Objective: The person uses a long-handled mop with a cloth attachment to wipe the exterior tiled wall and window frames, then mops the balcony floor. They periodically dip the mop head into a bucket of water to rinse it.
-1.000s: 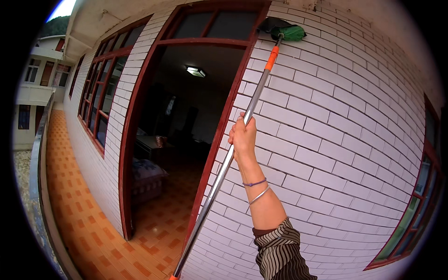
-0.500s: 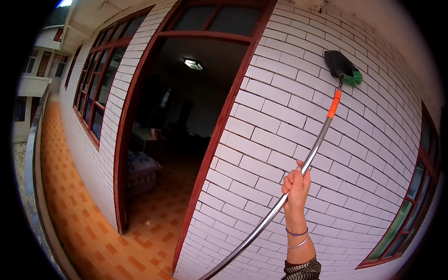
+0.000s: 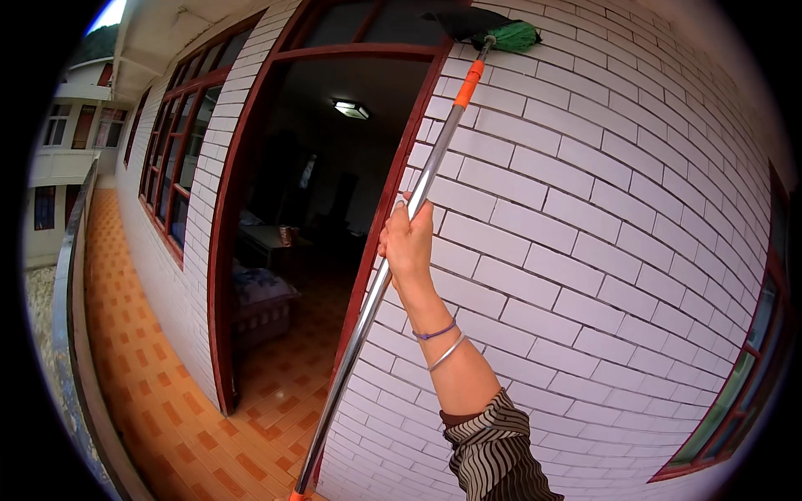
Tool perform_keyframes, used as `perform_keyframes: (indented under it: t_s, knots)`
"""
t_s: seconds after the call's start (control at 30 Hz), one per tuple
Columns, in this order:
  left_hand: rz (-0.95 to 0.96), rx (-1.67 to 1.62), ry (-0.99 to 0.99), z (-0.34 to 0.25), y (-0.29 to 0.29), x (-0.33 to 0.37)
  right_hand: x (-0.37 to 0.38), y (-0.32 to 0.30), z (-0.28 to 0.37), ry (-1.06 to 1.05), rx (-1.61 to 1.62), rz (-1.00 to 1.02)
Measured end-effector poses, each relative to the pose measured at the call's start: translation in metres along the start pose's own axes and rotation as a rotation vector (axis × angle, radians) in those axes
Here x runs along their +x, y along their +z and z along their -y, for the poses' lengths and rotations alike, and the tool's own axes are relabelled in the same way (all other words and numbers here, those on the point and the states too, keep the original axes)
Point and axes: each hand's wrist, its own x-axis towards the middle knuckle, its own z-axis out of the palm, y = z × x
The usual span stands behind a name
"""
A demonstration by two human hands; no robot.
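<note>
Silver pole (image 3: 438, 155); orange collar (image 3: 469, 84), green bristles (image 3: 515, 37), black flap (image 3: 468, 22).

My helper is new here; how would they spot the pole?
Find the white tiled wall right of the doorway. Near its left edge slants the pole, gripped by one hand. Unlike the red door frame nearby, it's silver with a green head.

One pole (image 3: 428, 174), two bracelets (image 3: 423, 336), one lamp (image 3: 351, 109).

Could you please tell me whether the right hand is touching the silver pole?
Touching: the head view shows the right hand wrapped around the silver pole.
</note>
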Motion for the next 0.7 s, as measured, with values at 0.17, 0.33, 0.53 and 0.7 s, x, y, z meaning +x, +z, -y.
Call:
perform_keyframes:
  t_s: [0.17,0.33,0.53,0.7]
  knots:
    - [0.068,0.387,0.159,0.047,0.048,-0.013,-0.014,-0.031,0.023,0.010,-0.056,0.006]
    - [0.241,-0.101,-0.045,0.041,0.060,-0.028,-0.064,-0.096,0.042,0.010,-0.106,-0.139]
    - [0.182,0.424,-0.069,-0.107,0.048,-0.046,-0.050,-0.050,0.018,0.031,-0.087,-0.119]
    - [0.141,0.263,0.118,-0.071,0.035,-0.021,-0.021,-0.018,-0.003,0.018,-0.107,-0.033]
